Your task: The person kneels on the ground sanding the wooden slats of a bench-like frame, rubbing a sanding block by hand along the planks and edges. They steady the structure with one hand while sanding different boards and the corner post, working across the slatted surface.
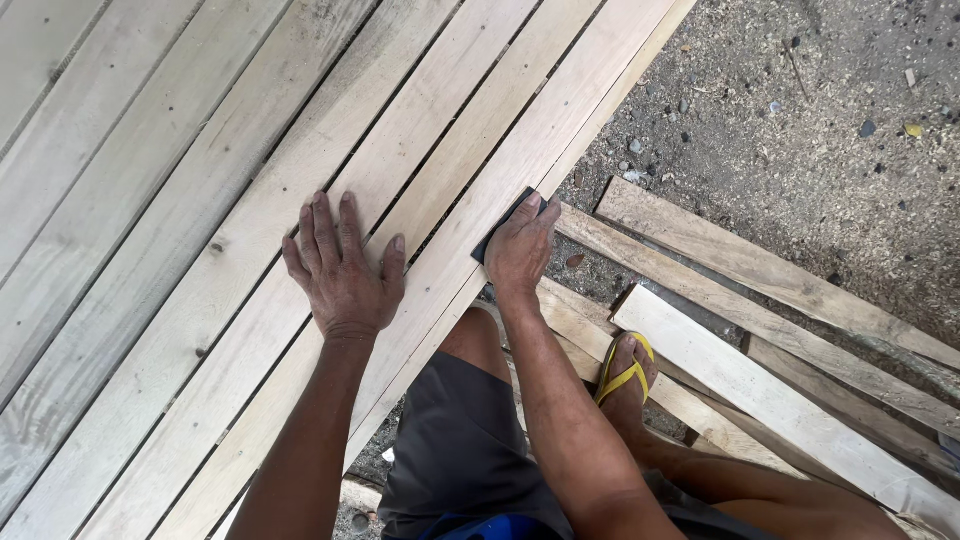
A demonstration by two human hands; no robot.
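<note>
Bare dirt ground [800,110], strewn with sawdust and small stones. Loose planks [760,270] lying right of the slanted pale boards [200,250], directly on it.

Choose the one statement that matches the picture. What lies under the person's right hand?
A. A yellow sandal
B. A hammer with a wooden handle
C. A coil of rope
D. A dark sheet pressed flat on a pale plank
D: the right hand presses a small dark sheet flat onto the pale plank at the edge of the stack, while the left hand lies spread on the neighbouring planks.
</note>
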